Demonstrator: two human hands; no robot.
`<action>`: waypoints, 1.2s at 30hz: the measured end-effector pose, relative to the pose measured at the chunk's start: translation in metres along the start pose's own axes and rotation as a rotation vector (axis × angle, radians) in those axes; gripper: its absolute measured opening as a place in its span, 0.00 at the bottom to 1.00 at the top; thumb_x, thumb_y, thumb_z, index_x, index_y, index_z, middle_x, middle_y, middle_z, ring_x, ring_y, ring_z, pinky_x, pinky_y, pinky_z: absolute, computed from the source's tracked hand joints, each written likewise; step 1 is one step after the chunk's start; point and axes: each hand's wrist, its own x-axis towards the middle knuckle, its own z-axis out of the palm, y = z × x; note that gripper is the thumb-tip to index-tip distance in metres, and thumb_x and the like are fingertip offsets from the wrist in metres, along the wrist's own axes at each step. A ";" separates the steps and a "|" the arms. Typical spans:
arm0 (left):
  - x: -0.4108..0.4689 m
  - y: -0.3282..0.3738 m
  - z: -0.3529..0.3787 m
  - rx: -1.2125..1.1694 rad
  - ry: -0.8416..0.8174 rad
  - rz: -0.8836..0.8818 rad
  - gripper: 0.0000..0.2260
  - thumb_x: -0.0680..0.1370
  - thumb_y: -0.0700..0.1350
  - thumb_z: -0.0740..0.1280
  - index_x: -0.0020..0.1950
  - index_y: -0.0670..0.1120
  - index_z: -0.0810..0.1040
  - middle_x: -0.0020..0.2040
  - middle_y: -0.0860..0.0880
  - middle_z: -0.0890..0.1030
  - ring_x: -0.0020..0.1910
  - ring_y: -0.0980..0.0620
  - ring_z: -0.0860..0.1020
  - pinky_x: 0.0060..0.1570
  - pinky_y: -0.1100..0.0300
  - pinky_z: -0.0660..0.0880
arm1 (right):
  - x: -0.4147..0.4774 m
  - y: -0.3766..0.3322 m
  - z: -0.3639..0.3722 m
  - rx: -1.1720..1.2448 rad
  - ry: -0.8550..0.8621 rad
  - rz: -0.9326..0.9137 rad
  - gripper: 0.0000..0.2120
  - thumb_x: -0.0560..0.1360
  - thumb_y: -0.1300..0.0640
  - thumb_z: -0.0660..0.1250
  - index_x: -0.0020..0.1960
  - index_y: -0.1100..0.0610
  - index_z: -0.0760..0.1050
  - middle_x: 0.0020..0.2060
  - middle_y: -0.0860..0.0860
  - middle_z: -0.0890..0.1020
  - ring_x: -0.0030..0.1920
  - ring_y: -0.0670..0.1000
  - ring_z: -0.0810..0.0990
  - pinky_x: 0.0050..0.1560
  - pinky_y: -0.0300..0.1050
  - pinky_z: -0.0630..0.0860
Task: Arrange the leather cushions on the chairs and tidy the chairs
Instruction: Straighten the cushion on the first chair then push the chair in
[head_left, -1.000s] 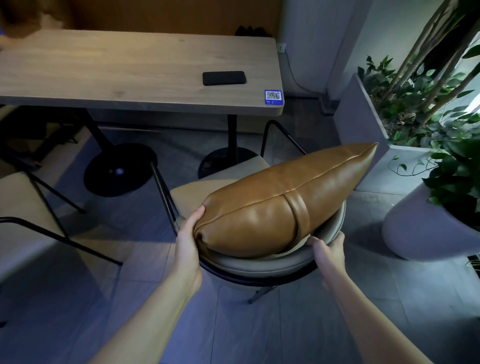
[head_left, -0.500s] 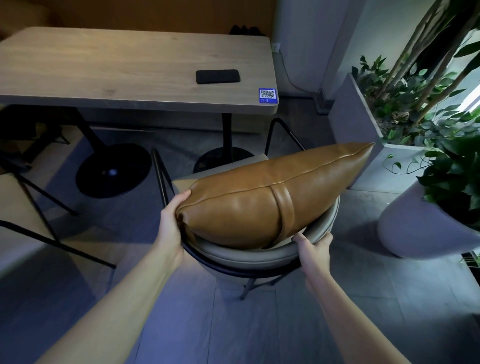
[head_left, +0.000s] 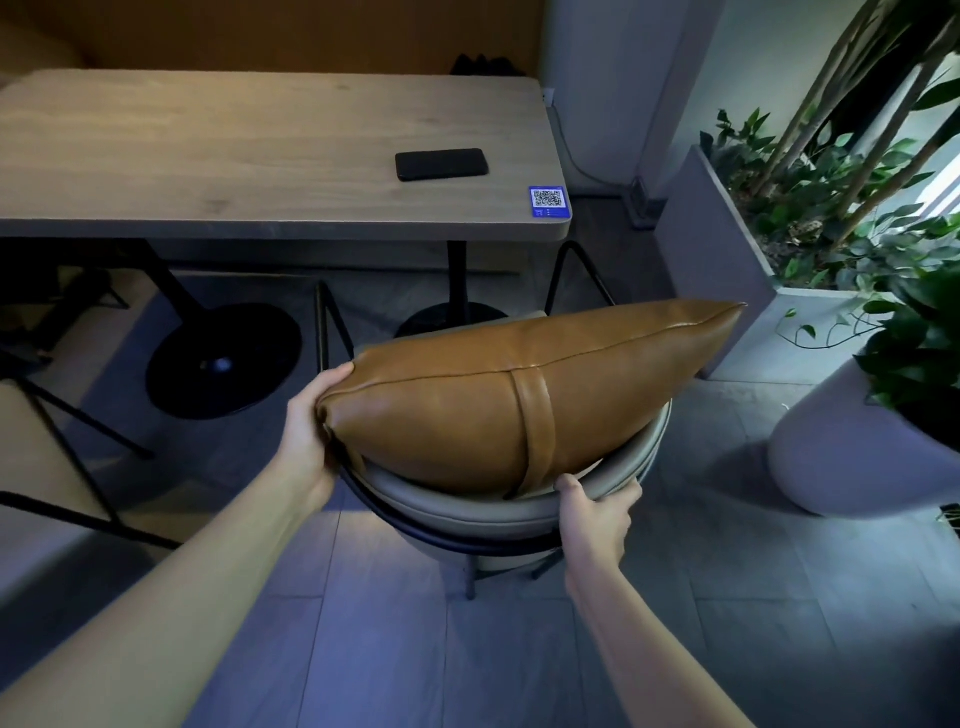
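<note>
A tan leather cushion (head_left: 467, 405) with a strap around its middle stands on edge on a round grey chair (head_left: 467, 512) with black metal legs. The cushion covers most of the seat. My left hand (head_left: 311, 431) grips the cushion's left corner. My right hand (head_left: 595, 512) holds the curved backrest rim of the chair, just below the cushion's strap, fingers wrapped over the edge.
A wooden table (head_left: 234, 156) stands beyond the chair, with a black phone (head_left: 441, 164) and a QR sticker (head_left: 549, 201) on it. A grey planter (head_left: 727, 270) with green plants and a round white pot (head_left: 852, 452) stand at the right. Another chair (head_left: 47, 457) is at the left.
The chair with the cushion has come closer to the table and turned slightly. My left hand has shifted up around the cushion's left corner; my right hand stays on the backrest.
</note>
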 end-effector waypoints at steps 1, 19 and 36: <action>0.006 0.005 -0.004 -0.002 0.000 0.001 0.12 0.73 0.55 0.72 0.49 0.50 0.90 0.45 0.48 0.88 0.43 0.48 0.85 0.45 0.54 0.78 | -0.004 -0.001 0.008 0.004 0.005 0.011 0.41 0.77 0.52 0.70 0.83 0.50 0.51 0.75 0.61 0.71 0.62 0.66 0.77 0.52 0.53 0.68; 0.072 0.031 -0.037 -0.073 0.164 0.078 0.23 0.83 0.56 0.56 0.46 0.52 0.90 0.43 0.51 0.89 0.44 0.51 0.87 0.39 0.61 0.82 | -0.033 -0.024 0.118 0.085 0.141 0.133 0.41 0.78 0.52 0.66 0.84 0.46 0.47 0.81 0.59 0.61 0.69 0.71 0.73 0.65 0.64 0.71; 0.023 -0.041 -0.010 0.410 0.141 -0.133 0.59 0.75 0.37 0.75 0.77 0.62 0.25 0.85 0.41 0.48 0.81 0.38 0.58 0.76 0.37 0.62 | -0.014 -0.042 0.045 0.171 -0.287 0.164 0.53 0.74 0.52 0.77 0.85 0.41 0.44 0.83 0.55 0.61 0.65 0.72 0.78 0.43 0.58 0.86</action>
